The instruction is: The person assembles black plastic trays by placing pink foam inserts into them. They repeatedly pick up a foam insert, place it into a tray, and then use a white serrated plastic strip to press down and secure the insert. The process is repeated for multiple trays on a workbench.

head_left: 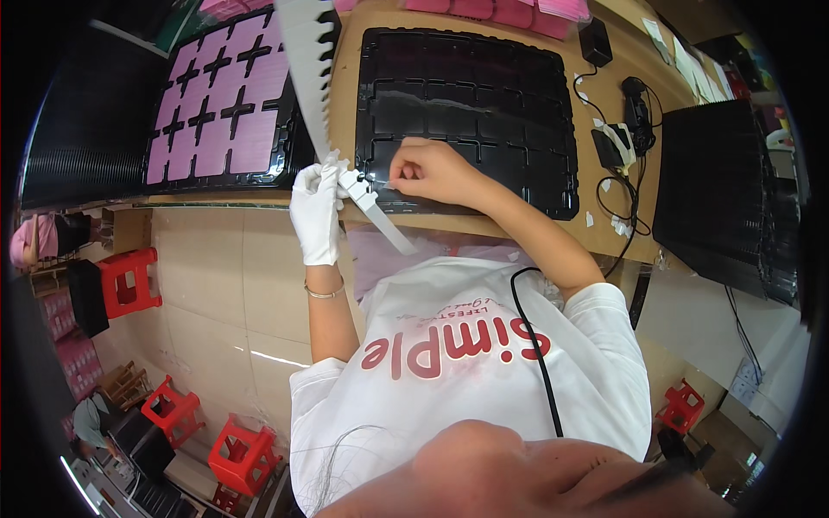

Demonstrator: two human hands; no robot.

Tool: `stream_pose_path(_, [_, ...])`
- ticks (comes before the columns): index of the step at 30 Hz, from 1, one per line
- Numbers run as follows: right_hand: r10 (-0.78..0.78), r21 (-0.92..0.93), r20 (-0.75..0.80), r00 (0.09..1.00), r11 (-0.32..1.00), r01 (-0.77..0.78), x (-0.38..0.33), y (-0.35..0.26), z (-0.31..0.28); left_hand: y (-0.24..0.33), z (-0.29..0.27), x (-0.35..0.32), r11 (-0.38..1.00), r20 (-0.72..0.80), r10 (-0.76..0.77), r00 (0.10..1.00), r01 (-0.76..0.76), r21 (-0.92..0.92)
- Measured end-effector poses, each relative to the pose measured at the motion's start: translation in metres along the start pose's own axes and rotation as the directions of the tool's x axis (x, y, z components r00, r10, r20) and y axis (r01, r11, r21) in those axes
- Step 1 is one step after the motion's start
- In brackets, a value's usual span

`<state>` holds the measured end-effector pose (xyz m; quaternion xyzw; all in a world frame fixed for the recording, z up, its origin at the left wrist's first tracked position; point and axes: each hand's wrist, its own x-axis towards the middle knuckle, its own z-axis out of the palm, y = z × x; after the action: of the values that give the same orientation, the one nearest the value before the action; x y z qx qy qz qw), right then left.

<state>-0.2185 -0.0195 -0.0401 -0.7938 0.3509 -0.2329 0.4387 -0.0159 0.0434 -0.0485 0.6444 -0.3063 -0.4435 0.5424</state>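
My left hand (316, 211), in a white glove, is closed on a long pale strip (307, 73) with a notched edge and dark marks along it. The strip runs from the far edge of the view down through the fingers, and its short tail (386, 226) hangs past the table's near edge. My bare right hand (432, 173) is in a pinch over the near left part of a black plastic tray (466, 197). A thin, see-through bit seems to show at its fingertips, too small to name. Shallow moulded compartments divide the tray.
Left of the strip, another black tray (281, 142) holds pink flat pieces (246, 160). Tall stacks of black trays stand at the far left (86, 147) and right (717, 190). Cables and a black adapter (594, 41) lie on the table's right side. Red stools (244, 453) stand on the floor.
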Motion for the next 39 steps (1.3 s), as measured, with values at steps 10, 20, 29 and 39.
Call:
stream_pose_path(10, [0.001, -0.408, -0.129, 0.992, 0.911, -0.054, 0.010, 0.016, 0.028, -0.003, 0.018, -0.007, 0.991, 0.105, -0.046, 0.993, 0.032, 0.131])
stream_pose_path(20, [-0.086, -0.054, 0.115, 0.990, 0.994, 0.093, -0.002, 0.021, 0.005, -0.015, 0.010, 0.001, 0.999, 0.064, 0.001, 0.998, -0.004, 0.041])
stream_pose_path(29, [-0.125, -0.133, 0.053, 0.991, 0.982, 0.131, -0.003, 0.028, 0.010, -0.017, 0.009, -0.014, 0.991, 0.238, -0.084, 0.968, 0.056, 0.122])
stream_pose_path(39, [-0.115, 0.027, 0.093, 0.989, 0.993, 0.113, -0.010, 0.021, -0.006, -0.020, 0.001, -0.014, 0.997, 0.183, -0.040, 0.982, 0.028, 0.070])
